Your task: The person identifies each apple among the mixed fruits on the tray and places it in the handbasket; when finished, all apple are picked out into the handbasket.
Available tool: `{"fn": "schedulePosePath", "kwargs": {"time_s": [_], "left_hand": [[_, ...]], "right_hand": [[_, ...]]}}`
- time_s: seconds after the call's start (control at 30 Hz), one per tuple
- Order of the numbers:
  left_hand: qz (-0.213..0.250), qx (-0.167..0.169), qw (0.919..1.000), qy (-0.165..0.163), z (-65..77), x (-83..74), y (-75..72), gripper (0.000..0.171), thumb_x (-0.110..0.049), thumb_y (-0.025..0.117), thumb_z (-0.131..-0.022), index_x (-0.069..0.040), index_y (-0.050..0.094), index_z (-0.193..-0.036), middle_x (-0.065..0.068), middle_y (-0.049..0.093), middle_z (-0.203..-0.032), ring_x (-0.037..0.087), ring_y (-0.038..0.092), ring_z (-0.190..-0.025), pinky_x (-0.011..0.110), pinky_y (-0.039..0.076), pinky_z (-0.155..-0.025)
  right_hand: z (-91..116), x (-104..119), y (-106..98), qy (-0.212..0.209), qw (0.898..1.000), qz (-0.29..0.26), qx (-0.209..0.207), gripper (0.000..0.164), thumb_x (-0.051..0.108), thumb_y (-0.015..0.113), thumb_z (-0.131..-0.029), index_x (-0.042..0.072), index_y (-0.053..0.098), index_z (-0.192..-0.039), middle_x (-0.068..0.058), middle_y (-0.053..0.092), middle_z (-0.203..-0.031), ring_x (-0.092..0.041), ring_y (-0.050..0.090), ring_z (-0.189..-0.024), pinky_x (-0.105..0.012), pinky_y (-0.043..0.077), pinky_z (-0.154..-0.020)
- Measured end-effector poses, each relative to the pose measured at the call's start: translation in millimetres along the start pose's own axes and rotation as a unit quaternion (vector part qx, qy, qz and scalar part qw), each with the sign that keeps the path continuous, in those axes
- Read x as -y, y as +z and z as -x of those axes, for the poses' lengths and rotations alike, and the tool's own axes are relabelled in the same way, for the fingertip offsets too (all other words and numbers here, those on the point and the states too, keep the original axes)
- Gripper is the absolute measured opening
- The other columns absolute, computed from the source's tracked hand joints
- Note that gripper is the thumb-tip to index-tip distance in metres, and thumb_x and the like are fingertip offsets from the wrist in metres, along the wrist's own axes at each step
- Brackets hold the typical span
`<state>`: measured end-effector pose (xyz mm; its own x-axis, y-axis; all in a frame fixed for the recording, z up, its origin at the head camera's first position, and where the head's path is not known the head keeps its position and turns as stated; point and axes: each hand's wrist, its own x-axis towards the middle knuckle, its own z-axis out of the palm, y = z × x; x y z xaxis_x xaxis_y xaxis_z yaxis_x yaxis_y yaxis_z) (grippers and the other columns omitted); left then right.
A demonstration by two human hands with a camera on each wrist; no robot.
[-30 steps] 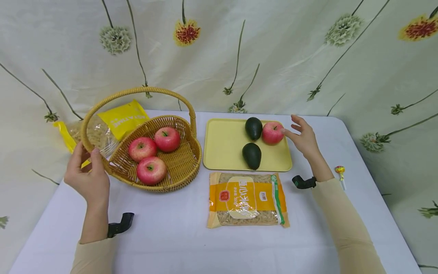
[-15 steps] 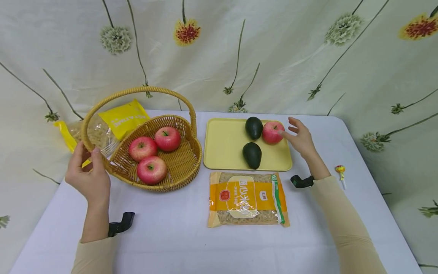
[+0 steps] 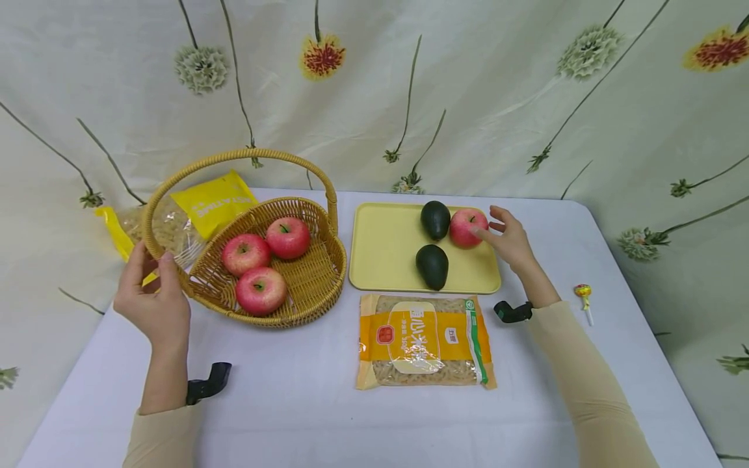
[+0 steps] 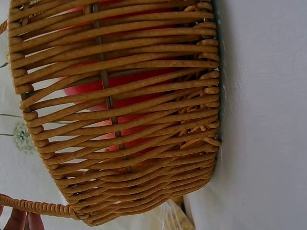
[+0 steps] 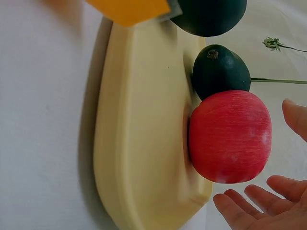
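My left hand [image 3: 155, 305] grips the left side of the handle of a wicker basket [image 3: 313, 279]. Three red apples [image 3: 261, 291] lie in the basket; in the left wrist view they show through its woven wall [image 4: 139, 120]. At the right end of a yellow tray [image 3: 380, 247] sits another red apple [image 3: 464, 227]. My right hand [image 3: 512, 246] is beside that apple, thumb and fingers spread. The right wrist view shows a gap between the fingers [image 5: 268, 201] and the apple. Two dark green avocados [image 3: 432, 266] share the tray, one close against the apple.
In front of the tray lies an orange-and-clear food packet [image 3: 424, 341]. A yellow pasta bag [image 3: 213, 203] is behind the basket. On the right, a lollipop [image 3: 584, 300] rests on the white tablecloth [image 3: 292, 403]. A floral cloth [image 3: 363, 97] hangs behind.
My right hand has shifted slightly left and nearer, its thumb now over the apple's edge in the head view. My left hand stays on the handle; basket and tray have not moved.
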<state>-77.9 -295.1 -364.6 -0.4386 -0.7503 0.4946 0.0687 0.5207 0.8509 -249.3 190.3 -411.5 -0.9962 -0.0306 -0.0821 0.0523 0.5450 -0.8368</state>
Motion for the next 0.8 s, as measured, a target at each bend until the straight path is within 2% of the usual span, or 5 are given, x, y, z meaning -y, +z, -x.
{"fn": "schedulePosePath", "kwargs": {"time_s": [0.23, 0.57, 0.8], "left_hand": [[-0.008, 0.001, 1.0000, -0.002, -4.3, 13.6, 1.7, 0.029, -0.024, 0.060, -0.096, -0.021, 0.069, -0.124, -0.009, 0.070, -0.112, -0.007, 0.055, -0.091, 0.012, 0.044, -0.074], [0.001, 0.001, 1.0000, -0.002, -0.1, 0.7, -0.4, 0.029, -0.022, 0.060, -0.096, -0.022, 0.069, -0.124, -0.005, 0.071, -0.112, -0.007, 0.055, -0.091, 0.012, 0.044, -0.075], [0.001, 0.001, 1.0000, 0.001, -3.7, 11.8, 0.8, 0.029, -0.022, 0.060, -0.095, -0.022, 0.069, -0.122, -0.005, 0.071, -0.110, -0.006, 0.056, -0.090, 0.012, 0.043, -0.073]], "right_hand": [[-1.4, 0.4, 2.9, 0.009, 1.000, -0.003, 0.008, 0.078, 0.027, 0.065, -0.093, 0.005, 0.022, -0.155, -0.019, 0.027, -0.158, -0.041, 0.035, -0.140, -0.052, 0.036, -0.112], [-4.8, -2.5, 7.6, 0.029, 0.999, 0.005, 0.022, 0.085, 0.033, 0.067, -0.092, 0.006, 0.018, -0.156, -0.019, 0.026, -0.158, -0.040, 0.034, -0.140, -0.052, 0.036, -0.112], [-7.5, -6.1, 10.3, 0.022, 0.999, -0.003, 0.028, 0.082, 0.030, 0.067, -0.091, 0.004, 0.022, -0.154, -0.019, 0.029, -0.157, -0.040, 0.035, -0.140, -0.051, 0.035, -0.112]]}}
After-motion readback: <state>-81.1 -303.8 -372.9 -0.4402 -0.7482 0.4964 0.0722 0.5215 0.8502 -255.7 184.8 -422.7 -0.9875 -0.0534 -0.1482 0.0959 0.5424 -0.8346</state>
